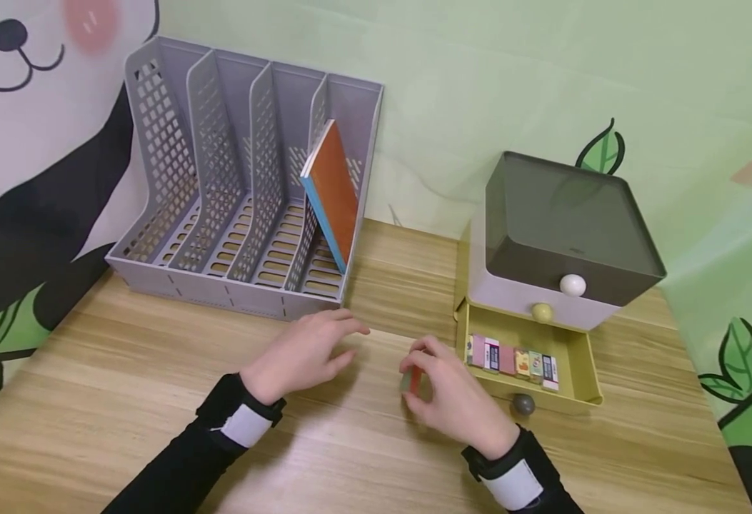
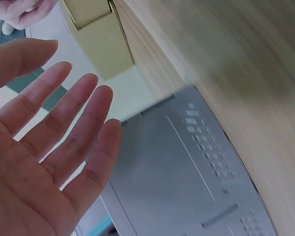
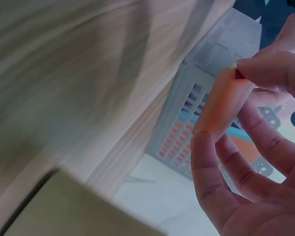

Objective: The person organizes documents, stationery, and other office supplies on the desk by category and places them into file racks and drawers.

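Observation:
My right hand (image 1: 449,392) pinches a small orange-and-green block, which looks like an eraser (image 1: 412,380), between thumb and fingertips above the table. In the right wrist view the eraser (image 3: 222,105) shows a smooth orange face with rounded edges. Beside that hand, the yellow drawer (image 1: 575,400) is pulled out, and several small erasers (image 1: 507,360) lie in a row inside it. My left hand (image 1: 305,353) hovers in front of the grey file rack (image 1: 202,291), holding nothing. Its fingers (image 2: 81,132) are loosely extended in the left wrist view.
An orange book with a blue spine (image 1: 337,196) leans in the rack's rightmost slot. Above the open drawer sit a white drawer (image 1: 504,289) and a dark grey one (image 1: 543,264), both pushed in. A patterned cloth (image 1: 440,93) hangs behind the wooden table (image 1: 350,457).

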A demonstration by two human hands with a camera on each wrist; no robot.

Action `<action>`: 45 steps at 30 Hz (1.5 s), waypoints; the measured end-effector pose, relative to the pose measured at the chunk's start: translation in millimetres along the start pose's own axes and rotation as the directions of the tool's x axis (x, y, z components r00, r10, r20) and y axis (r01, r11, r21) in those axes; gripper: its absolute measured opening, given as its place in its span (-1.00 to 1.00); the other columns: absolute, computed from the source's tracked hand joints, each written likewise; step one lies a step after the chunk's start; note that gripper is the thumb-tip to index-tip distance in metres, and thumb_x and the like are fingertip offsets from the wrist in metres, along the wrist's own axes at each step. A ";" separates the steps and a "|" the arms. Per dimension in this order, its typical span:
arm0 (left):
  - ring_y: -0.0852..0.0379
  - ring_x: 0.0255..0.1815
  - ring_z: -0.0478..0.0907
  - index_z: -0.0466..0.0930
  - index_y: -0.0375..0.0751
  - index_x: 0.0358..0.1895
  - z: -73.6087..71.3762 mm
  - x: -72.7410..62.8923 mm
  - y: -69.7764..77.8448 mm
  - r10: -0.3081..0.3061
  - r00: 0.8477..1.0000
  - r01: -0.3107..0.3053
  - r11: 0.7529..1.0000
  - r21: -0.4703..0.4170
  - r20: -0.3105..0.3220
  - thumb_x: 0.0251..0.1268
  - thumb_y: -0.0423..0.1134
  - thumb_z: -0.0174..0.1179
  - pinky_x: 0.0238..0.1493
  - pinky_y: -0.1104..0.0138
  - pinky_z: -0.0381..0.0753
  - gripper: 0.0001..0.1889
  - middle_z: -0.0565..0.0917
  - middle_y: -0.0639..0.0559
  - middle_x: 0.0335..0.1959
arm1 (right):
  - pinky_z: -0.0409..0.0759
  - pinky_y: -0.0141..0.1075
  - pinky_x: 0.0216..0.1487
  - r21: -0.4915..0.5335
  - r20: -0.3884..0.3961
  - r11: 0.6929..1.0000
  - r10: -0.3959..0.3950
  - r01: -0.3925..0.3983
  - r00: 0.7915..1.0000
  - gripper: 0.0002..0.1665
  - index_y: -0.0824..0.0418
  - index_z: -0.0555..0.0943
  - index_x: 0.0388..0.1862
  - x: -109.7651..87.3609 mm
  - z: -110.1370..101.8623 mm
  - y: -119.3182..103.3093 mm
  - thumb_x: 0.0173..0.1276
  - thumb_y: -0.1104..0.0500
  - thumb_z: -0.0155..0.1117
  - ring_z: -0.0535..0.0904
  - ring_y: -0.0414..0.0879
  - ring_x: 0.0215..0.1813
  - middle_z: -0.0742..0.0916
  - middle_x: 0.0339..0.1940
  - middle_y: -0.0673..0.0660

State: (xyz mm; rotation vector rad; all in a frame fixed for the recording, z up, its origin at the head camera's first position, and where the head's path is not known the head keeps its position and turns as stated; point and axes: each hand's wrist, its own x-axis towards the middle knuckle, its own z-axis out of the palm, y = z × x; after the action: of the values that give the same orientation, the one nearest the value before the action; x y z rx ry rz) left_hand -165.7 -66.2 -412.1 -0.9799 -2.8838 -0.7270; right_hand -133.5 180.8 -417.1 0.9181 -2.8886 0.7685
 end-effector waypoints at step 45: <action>0.27 0.00 0.68 0.75 0.02 -0.04 71.7 87.3 96.4 0.301 0.949 -0.313 0.936 0.163 0.095 0.38 -0.12 0.27 0.03 0.39 0.67 -0.82 0.73 0.19 -0.03 | 0.48 -0.31 -0.37 -0.254 -0.028 0.962 0.100 -0.104 0.995 -0.67 0.27 0.68 -0.30 -67.4 -101.2 137.4 -0.08 0.34 0.59 0.50 -0.12 -0.34 0.59 -0.34 0.06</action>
State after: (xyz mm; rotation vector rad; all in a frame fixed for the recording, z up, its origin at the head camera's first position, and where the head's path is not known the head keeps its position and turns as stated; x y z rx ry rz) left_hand -170.4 82.0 -421.7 -1.4081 -2.6922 -0.4153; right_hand -166.0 360.6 -400.5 0.7373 -2.9477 0.3897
